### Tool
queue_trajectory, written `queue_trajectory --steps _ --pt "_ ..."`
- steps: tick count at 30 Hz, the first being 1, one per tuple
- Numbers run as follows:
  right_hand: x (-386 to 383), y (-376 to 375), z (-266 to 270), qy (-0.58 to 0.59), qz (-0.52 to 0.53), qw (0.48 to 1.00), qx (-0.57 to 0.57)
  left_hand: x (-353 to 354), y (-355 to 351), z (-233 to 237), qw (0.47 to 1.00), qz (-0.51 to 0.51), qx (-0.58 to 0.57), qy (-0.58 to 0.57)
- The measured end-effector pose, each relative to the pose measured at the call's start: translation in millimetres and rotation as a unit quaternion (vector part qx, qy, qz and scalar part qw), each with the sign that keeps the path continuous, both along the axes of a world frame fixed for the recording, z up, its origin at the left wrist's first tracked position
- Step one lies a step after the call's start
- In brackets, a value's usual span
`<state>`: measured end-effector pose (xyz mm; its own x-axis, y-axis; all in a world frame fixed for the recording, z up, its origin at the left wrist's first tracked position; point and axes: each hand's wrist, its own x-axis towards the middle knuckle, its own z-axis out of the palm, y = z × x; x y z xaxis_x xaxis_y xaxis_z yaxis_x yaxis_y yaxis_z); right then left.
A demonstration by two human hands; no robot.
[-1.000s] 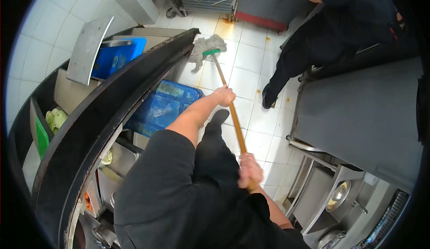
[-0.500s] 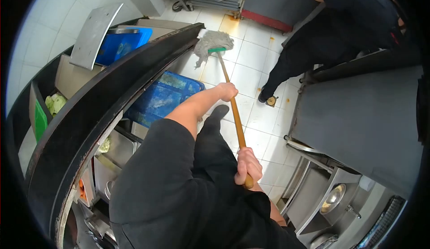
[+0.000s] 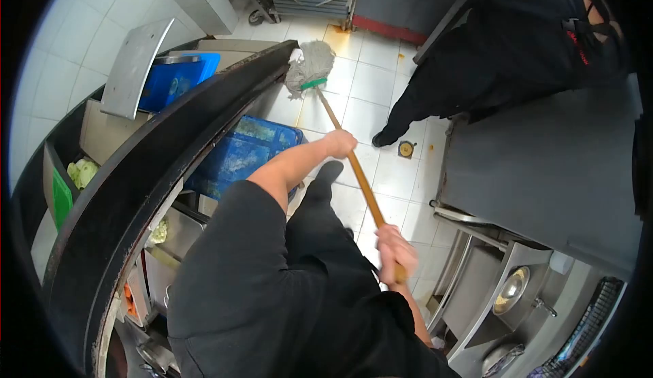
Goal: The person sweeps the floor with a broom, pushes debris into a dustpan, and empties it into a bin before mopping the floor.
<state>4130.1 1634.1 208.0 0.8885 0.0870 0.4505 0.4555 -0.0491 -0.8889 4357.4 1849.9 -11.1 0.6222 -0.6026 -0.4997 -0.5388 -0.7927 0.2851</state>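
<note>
A mop with a wooden handle [image 3: 362, 181] slants across the middle of the view. Its grey string head [image 3: 311, 63], with a green clamp, lies on the white tiled floor beside the far end of the black counter. My left hand [image 3: 340, 144] is wrapped round the middle of the handle. Near the top end of the handle, my right hand [image 3: 396, 252] is closed on it, slightly blurred.
A blue crate [image 3: 252, 153] stands low beside the black counter [image 3: 129, 167]. Another person in dark clothes [image 3: 469, 65] stands at the upper right. A round floor drain [image 3: 406, 149] lies near that person's foot. Steel worktop [image 3: 544, 181] and sink unit [image 3: 476, 289] line the right side.
The mop head has shifted left, closer to the counter's end, while my right hand and the handle's top end have moved right. The other person's foot has moved left, off the drain.
</note>
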Motion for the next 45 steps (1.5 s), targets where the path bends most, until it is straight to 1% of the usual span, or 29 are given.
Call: queue_trajectory --steps 1,2,3,4,5,7,9,10,12,13,14,15,16,18,19,21,23,27,29,31,33,35,37,39,40,41,42,43,45 --pt "-12.1 -20.2 18.2 0.021 -0.034 0.999 -0.021 -15.7 -17.7 0.3 1.000 0.002 -0.025 0.001" --pt "-21.3 -44.1 44.4 0.079 -0.021 0.997 -0.009 -31.5 -38.0 25.4 0.999 -0.006 -0.048 0.015" --pt "-30.4 -62.7 63.5 0.091 -0.065 0.992 -0.050 -44.8 -55.5 34.8 0.996 -0.005 -0.088 0.033" --pt "-16.3 -62.2 93.3 0.031 -0.047 0.998 0.034 -56.3 -68.1 31.6 0.984 -0.049 -0.166 0.041" --pt "-13.5 -70.3 109.7 0.016 -0.028 0.998 0.062 -65.4 -79.9 30.1 0.973 -0.055 -0.217 0.056" --pt "-1.4 -81.4 126.7 -0.008 -0.013 0.995 0.101 -71.6 -95.3 58.3 0.971 -0.066 -0.217 0.077" --pt "20.0 -83.3 123.7 -0.017 -0.034 0.987 0.157 -63.8 -94.7 59.1 0.968 -0.009 -0.237 0.088" --pt "33.7 -79.3 121.5 -0.015 -0.037 0.987 0.155 -54.8 -86.6 57.3 0.967 -0.011 -0.238 0.090" --pt "77.8 -61.5 120.5 -0.032 0.022 0.983 0.180 -36.5 -59.0 52.3 0.950 0.060 -0.303 0.051" --pt "98.4 -50.7 113.8 -0.024 0.044 0.982 0.184 -22.8 -38.7 47.7 0.950 0.064 -0.303 0.030" --pt "119.6 -39.1 105.3 -0.015 0.067 0.980 0.188 -9.3 -18.5 27.3 0.956 0.087 -0.277 0.033" --pt "142.0 -16.0 101.4 0.007 0.065 0.979 0.191 7.5 10.9 38.2 0.967 0.082 -0.241 0.017" --pt "158.7 -1.9 89.5 0.034 0.077 0.980 0.177 17.6 39.5 18.2 0.966 0.112 -0.232 0.009" --pt "185.8 43.2 67.7 0.059 0.086 0.988 0.110 30.8 108.5 4.1 0.973 0.114 -0.202 -0.024" --pt "189.6 57.8 44.8 0.078 0.118 0.984 0.105 31.8 142.7 -2.4 0.971 0.140 -0.191 -0.035" --pt "199.0 102.0 25.7 0.079 0.189 0.975 0.081 31.3 198.8 14.5 0.973 0.181 -0.142 -0.006" --pt "199.0 124.8 8.5 0.089 0.301 0.943 0.111 24.1 232.6 2.6 0.973 0.206 -0.102 0.019" --pt "185.9 101.8 15.4 0.101 0.253 0.959 0.080 18.9 211.7 -9.8 0.967 0.219 -0.131 -0.004" --pt "174.9 78.0 47.0 0.139 0.165 0.973 0.086 22.5 173.7 -2.3 0.975 0.153 -0.157 0.029" --pt "162.3 50.2 81.9 0.148 0.139 0.977 0.064 22.1 125.5 8.3 0.977 0.151 -0.150 0.028" --pt "152.6 35.2 133.1 0.145 0.139 0.979 0.037 17.8 83.6 26.8 0.958 0.121 -0.258 0.025" --pt "145.6 29.6 170.2 0.102 0.160 0.982 0.024 12.1 48.3 27.4 0.929 0.079 -0.361 -0.015" --pt "144.3 24.8 193.2 0.060 0.172 0.983 0.028 17.8 20.9 57.8 0.915 0.009 -0.404 0.012" --pt "143.2 18.2 195.0 0.018 0.186 0.982 0.032 22.7 -4.5 65.6 0.913 -0.031 -0.405 0.038" --pt "142.1 15.6 190.4 0.007 0.224 0.972 0.075 28.7 -13.1 70.0 0.922 -0.054 -0.374 0.083" --pt "142.9 13.8 185.2 -0.006 0.263 0.958 0.115 40.6 -10.6 74.9 0.923 -0.059 -0.371 0.079" --pt "135.5 19.0 177.8 -0.017 0.196 0.972 0.132 55.0 -8.1 80.3 0.919 -0.096 -0.370 0.090" --pt "134.8 26.1 173.8 -0.019 0.193 0.972 0.133 62.6 -4.1 83.5 0.914 -0.136 -0.368 0.109" --pt "141.6 40.5 164.9 -0.043 0.148 0.981 0.119 91.6 4.9 63.4 0.929 -0.164 -0.315 0.103"
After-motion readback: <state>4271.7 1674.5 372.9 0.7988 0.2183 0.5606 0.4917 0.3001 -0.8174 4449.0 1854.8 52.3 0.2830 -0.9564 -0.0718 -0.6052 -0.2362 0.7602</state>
